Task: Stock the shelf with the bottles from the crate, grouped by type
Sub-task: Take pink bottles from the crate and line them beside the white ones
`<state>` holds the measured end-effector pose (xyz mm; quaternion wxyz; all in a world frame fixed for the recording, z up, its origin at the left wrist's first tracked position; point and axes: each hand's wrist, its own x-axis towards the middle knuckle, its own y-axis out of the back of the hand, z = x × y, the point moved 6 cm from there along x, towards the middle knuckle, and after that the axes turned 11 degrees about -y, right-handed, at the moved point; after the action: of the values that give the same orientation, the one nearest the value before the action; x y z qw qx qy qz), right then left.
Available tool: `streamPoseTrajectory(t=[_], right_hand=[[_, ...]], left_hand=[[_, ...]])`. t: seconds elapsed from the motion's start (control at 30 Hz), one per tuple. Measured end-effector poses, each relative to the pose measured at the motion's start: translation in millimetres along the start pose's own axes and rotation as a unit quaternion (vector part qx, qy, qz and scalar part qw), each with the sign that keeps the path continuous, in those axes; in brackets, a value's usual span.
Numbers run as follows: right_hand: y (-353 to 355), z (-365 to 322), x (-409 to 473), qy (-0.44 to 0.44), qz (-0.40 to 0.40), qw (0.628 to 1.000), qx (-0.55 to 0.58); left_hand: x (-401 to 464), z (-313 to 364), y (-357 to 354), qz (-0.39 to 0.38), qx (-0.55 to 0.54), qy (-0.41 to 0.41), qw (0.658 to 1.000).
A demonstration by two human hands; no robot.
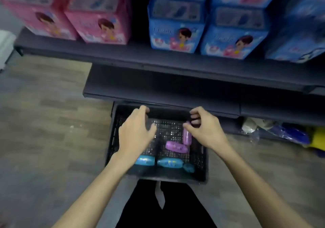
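Observation:
A black lattice crate (200, 174) stands on the floor below the shelves. Two purple bottles lie in it, one (176, 147) flat in the middle and one (187, 136) just behind it. Blue bottles lie along the near wall, one (144, 160) partly under my left wrist, another (168, 162) to its right, and a small blue piece (189, 167) at the right. My left hand (135, 132) hovers over the crate's left half with fingers loosely curled, holding nothing. My right hand (204, 129) hovers over the right half, its thumb close to the rear purple bottle.
Dark shelves (158, 87) jut out above the crate's far end. The upper shelf carries pink boxes (98, 25) on the left and blue boxes (177, 32) on the right. Plastic-wrapped goods (281, 131) lie under the shelf at right. Wood-pattern floor lies to the left.

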<state>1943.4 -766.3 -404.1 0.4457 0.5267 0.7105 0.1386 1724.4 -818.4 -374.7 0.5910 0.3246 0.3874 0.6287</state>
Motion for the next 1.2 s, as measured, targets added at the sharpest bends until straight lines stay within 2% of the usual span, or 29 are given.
streamPoseTrajectory(t=[0.1,0.17,0.27,0.4,0.53,0.7,0.77,0.83,0.9,1.0,1.07,1.2], right_hand=[[-77.4,79.7,21.5,-0.109,-0.085,0.990,-0.042],[-119.5,128.3,30.9,-0.168,-0.118,0.976,-0.064],[-173.2,187.3,45.4,-0.219,-0.147,0.960,-0.091],[-223.3,240.7,76.4,-0.263,-0.127,0.952,-0.094],[-260.8,275.2,126.8,-0.271,-0.079,0.955,-0.089],[-288.0,299.6,200.1,-0.268,-0.011,0.955,-0.129],[-296.0,305.7,222.3,-0.254,-0.011,0.954,-0.156],[-302.2,309.6,234.7,-0.247,-0.004,0.952,-0.179],[-307.4,311.7,237.5,-0.249,0.011,0.950,-0.187],[-311.0,312.8,237.3,-0.244,0.021,0.948,-0.205],[-308.5,312.2,239.0,-0.229,0.022,0.951,-0.207],[-301.1,309.0,250.4,-0.224,0.023,0.953,-0.203]], left_hand=[[-29.5,-51.8,-83.0,-0.122,0.017,0.056,0.991],[-44.9,-77.6,-133.7,-0.170,0.003,0.083,0.982],[-57.4,-100.7,-208.5,-0.228,0.000,0.074,0.971],[-53.4,-113.4,-301.5,-0.294,0.004,0.027,0.955],[-40.8,-118.1,-391.5,-0.354,0.069,-0.051,0.931],[-16.1,-120.6,-482.6,-0.355,0.110,-0.158,0.915],[-5.5,-123.3,-510.2,-0.336,0.120,-0.195,0.914],[-1.0,-124.2,-533.2,-0.355,0.118,-0.225,0.900],[-2.2,-125.4,-545.5,-0.362,0.137,-0.253,0.887],[-13.5,-119.6,-541.2,-0.319,0.196,-0.312,0.873],[-19.3,-124.6,-535.0,-0.321,0.222,-0.317,0.864],[-8.6,-162.1,-514.8,-0.338,0.245,-0.247,0.874]])
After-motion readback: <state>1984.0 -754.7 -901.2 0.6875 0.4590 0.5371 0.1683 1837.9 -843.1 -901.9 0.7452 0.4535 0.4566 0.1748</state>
